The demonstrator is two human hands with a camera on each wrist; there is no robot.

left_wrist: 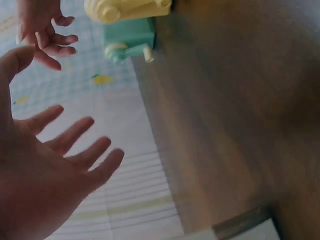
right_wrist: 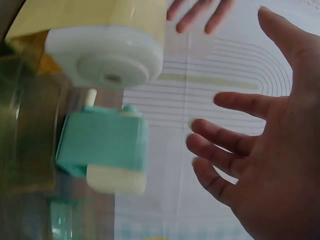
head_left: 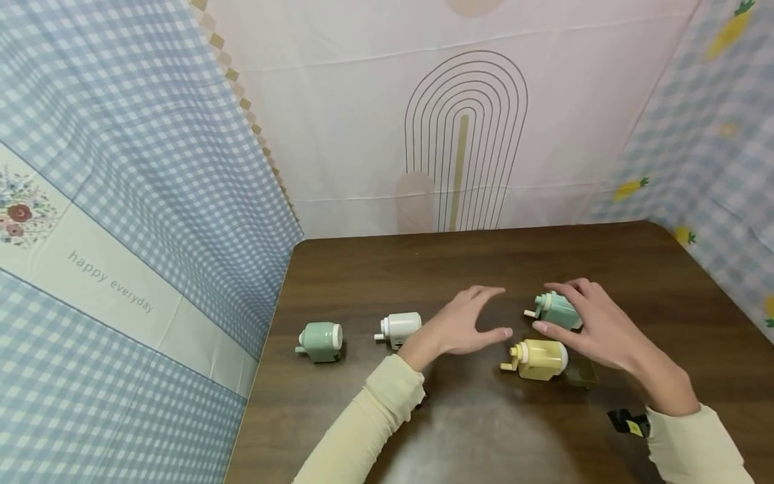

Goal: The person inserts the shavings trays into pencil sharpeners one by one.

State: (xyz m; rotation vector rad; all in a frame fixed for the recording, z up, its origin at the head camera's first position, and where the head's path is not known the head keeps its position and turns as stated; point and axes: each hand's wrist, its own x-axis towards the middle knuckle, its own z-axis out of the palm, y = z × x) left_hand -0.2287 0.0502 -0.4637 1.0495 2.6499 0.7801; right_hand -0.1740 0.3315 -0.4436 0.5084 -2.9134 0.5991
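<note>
My left hand (head_left: 462, 323) hovers over the table with fingers spread, between a white crank pencil sharpener (head_left: 404, 328) and a yellow one (head_left: 540, 359). Nothing is in its grasp. Close above the yellow sharpener and a teal pencil sharpener (head_left: 557, 310), my right hand (head_left: 595, 326) has its thumb and fingers apart. In the right wrist view the right hand (right_wrist: 280, 135) stands off from the teal sharpener (right_wrist: 105, 142), with a gap between them. A clear tray (right_wrist: 30, 125) lies by the yellow sharpener's (right_wrist: 100, 50) rear end. The right hand partly covers the teal sharpener in the head view.
A sage-green pencil sharpener (head_left: 322, 341) stands at the table's left. Near the right sleeve lies a small black object with a yellow patch (head_left: 629, 423). Another translucent teal piece (right_wrist: 62, 220) shows beside the teal sharpener. Cloth hangings (head_left: 338, 134) border the wooden table (head_left: 484, 430).
</note>
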